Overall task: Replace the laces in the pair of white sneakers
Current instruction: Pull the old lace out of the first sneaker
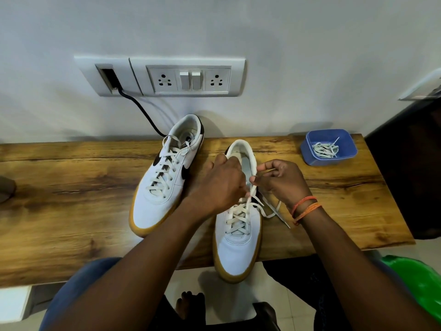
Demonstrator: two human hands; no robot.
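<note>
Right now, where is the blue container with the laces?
In the head view, the blue container sits at the table's far right corner near the wall, right of the sneaker being laced.

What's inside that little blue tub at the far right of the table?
The blue tub holds a loose tangle of white shoelaces, one tipped end poking up. The tangle covers the tub's floor beneath it, so anything under it cannot be seen.
</note>
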